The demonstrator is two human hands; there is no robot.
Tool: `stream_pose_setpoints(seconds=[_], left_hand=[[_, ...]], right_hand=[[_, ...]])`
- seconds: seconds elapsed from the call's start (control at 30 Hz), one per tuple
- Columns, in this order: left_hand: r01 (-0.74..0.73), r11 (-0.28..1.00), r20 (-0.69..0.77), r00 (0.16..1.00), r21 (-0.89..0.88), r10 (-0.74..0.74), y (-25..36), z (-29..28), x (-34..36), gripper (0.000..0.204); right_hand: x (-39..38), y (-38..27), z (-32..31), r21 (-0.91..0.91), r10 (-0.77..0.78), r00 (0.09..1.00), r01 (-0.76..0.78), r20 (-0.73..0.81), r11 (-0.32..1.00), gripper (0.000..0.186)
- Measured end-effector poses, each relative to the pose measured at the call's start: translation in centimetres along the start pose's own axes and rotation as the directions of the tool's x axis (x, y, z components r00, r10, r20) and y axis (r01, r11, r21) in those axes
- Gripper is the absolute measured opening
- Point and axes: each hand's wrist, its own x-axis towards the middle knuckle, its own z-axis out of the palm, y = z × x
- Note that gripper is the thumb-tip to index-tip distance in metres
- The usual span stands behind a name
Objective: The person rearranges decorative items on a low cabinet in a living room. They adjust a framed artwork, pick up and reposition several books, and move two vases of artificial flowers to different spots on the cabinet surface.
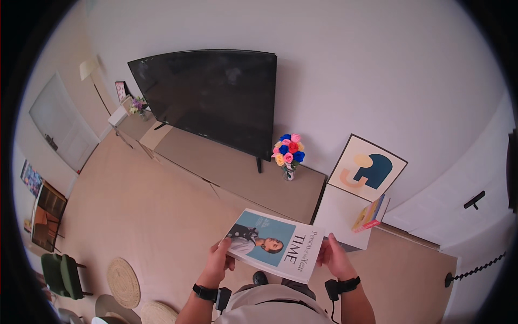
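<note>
My left hand [221,259] and my right hand [333,256] hold a white book [288,254] by its two short ends, cover up, low in the middle of my view. The cover has a blue panel with a portrait and large dark lettering, turned sideways to me. Just beyond it is a white side cabinet [340,210], partly hidden by the book. On that cabinet stand a framed abstract picture [367,168], leaning on the wall, and colourful upright books [369,214].
A long taupe low cabinet [216,162] carries a large black television [205,97], bright flowers in a vase [289,154] and purple flowers [137,106]. A white door [453,178] is at right. A green armchair [62,272] and round woven mats [123,281] lie lower left.
</note>
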Motion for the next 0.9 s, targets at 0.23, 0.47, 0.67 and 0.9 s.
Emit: stream_pose_setpoints(seconds=[0.23,0.47,0.67,0.9], left_hand=[[0.216,0.956,0.012,0.976,-0.199,-0.218,-0.7,-1.8,1.0,0.034],[0.319,0.948,0.046,0.947,-0.021,-0.317,-1.0,-3.4,2.0,0.047],[0.203,0.966,0.048,0.976,0.158,-0.212,-2.0,-4.3,2.6,0.061],[0.063,0.996,0.149,0.987,-0.058,-0.054,-2.0,-3.0,2.1,0.064]], right_hand=[[-1.4,-2.3,6.4,-0.889,-0.730,0.673,0.400,0.118,0.225,0.070],[0.0,-2.4,5.7,-0.905,-0.538,0.787,0.413,0.302,0.097,0.049],[0.1,-1.6,4.1,-0.558,-0.149,0.964,0.001,-0.220,0.830,0.039],[2.2,-0.4,2.7,-0.101,0.247,0.947,-0.272,-0.205,0.957,0.028]])
